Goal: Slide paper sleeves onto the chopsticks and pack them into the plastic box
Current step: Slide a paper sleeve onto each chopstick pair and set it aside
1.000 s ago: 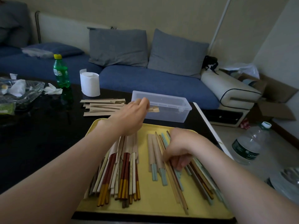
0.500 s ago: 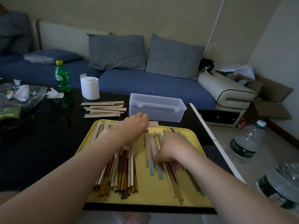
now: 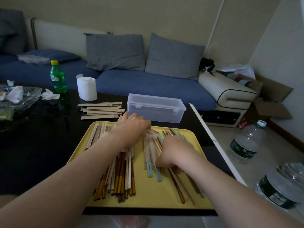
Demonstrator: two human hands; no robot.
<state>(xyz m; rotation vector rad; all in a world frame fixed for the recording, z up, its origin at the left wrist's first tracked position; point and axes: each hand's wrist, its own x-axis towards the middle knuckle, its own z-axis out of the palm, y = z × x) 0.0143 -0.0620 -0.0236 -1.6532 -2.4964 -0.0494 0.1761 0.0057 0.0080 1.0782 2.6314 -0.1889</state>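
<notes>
Head view: the left hand (image 3: pixel 131 129) lies palm-down on the sleeved chopsticks (image 3: pixel 122 168) in the yellow tray (image 3: pixel 148 195); I cannot tell whether it grips them. The right hand (image 3: pixel 174 152) seems to clench bare chopsticks (image 3: pixel 177 185) alongside. The plastic box (image 3: pixel 156 107) stands just beyond the tray, with loose paper sleeves (image 3: pixel 102 110) to its left.

The single head-worn camera looked down and forward from close over the yellow tray (image 3: pixel 148 199), the sofa (image 3: pixel 148 86) away at twelve o'clock.
</notes>
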